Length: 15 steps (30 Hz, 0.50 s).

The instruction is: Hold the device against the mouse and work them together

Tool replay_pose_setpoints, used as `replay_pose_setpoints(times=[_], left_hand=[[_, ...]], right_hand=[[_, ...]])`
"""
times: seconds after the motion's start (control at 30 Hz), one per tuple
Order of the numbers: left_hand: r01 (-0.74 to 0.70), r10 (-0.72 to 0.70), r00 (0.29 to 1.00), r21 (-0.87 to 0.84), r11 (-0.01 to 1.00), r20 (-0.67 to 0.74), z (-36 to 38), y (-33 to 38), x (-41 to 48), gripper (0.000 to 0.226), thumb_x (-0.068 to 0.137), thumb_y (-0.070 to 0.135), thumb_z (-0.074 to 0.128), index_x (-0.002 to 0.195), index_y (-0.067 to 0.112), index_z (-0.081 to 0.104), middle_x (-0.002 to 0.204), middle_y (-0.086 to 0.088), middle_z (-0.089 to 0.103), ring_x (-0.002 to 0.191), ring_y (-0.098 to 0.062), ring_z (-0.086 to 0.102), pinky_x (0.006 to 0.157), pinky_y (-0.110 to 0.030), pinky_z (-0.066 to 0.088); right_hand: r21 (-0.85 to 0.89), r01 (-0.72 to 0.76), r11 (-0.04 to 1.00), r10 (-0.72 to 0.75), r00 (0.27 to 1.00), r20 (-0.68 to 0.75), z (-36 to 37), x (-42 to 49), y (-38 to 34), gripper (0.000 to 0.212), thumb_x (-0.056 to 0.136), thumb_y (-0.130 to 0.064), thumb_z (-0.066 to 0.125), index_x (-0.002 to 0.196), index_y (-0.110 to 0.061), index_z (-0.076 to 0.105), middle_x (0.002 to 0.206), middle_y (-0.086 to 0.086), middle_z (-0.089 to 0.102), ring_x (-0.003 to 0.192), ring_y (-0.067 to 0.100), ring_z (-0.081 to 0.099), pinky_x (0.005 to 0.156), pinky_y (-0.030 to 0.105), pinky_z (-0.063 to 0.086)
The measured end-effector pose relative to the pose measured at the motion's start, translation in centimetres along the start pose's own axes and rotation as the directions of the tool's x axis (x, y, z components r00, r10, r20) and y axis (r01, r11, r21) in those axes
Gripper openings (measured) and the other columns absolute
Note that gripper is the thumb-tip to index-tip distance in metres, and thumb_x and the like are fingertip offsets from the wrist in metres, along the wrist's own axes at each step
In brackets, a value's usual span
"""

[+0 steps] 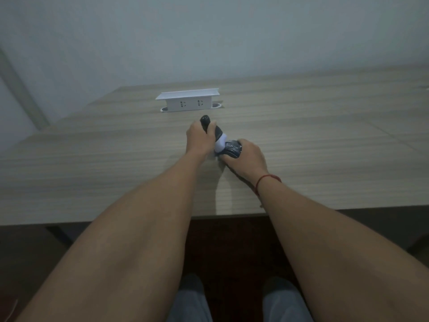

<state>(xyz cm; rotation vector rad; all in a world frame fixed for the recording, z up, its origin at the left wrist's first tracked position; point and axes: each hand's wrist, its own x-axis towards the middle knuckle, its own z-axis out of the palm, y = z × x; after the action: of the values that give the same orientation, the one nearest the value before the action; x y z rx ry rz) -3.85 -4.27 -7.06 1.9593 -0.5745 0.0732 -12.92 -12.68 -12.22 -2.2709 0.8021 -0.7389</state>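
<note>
Head view, hands: the left hand [200,138] has its fingers wrapped round the dark handle [210,126] of a small handheld device; the right hand [246,157] grips the device's dark round end piece [232,148].
Head view, held thing: the device lies slanted just above the desk [92,159], near its middle and a little in from the front edge, the handle pointing away from the person and the round end toward them. A white section [220,142] shows between the two dark parts.
Head view, why held so: with one hand on each end, the grip looks suited to bracing the handle while the other end is worked; that is my reading, not something plainly shown.
Head view, wrist: a red string bracelet [267,180] circles the right wrist.
Head view, behind the hands: a white socket box [189,101] stands raised out of the desk, well apart from the device, with two outlets facing the person.
Head view, writing: no brand, label or lettering can be read on the device or the socket box; the light is dim.
Head view, below: the person's knees in grey trousers [190,300] show under the desk edge.
</note>
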Motion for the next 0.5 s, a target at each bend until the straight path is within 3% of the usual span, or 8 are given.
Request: replay_pose_setpoints(times=[0.13,0.33,0.5], left_hand=[[0.096,-0.094,0.994,0.044,0.994,-0.049,0.5,-1.1,-1.1,0.039,0.097,0.027,0.051,0.121,-0.004,0.052,0.125,-0.022,0.057,0.114,-0.036,0.057,0.092,-0.037,0.046],[0.03,-0.031,0.999,-0.032,0.999,-0.022,-0.1,0.1,0.0,0.039,0.095,0.03,0.054,0.117,-0.002,0.056,0.118,-0.02,0.062,0.11,-0.033,0.06,0.091,-0.036,0.048],[0.068,-0.068,0.998,0.027,0.997,-0.01,-0.4,-1.5,-0.8,0.039,0.096,0.027,0.053,0.121,-0.002,0.054,0.122,-0.019,0.058,0.11,-0.031,0.058,0.085,-0.031,0.044]], right_hand=[[-0.003,0.024,1.0,-0.024,1.0,0.012,0.0,-0.1,0.2,0.047,0.072,-0.043,0.073,0.108,-0.017,0.06,0.103,0.004,0.067,0.095,0.026,0.062,0.085,0.042,0.053],[-0.058,0.029,0.998,-0.028,1.0,0.007,0.1,0.1,0.1,0.048,0.072,-0.048,0.071,0.106,-0.017,0.059,0.102,0.004,0.067,0.093,0.026,0.061,0.082,0.039,0.052],[-0.036,0.024,0.999,-0.023,0.999,0.038,0.1,0.1,0.1,0.045,0.073,-0.042,0.072,0.108,-0.016,0.058,0.101,0.003,0.065,0.091,0.024,0.061,0.082,0.038,0.053]])
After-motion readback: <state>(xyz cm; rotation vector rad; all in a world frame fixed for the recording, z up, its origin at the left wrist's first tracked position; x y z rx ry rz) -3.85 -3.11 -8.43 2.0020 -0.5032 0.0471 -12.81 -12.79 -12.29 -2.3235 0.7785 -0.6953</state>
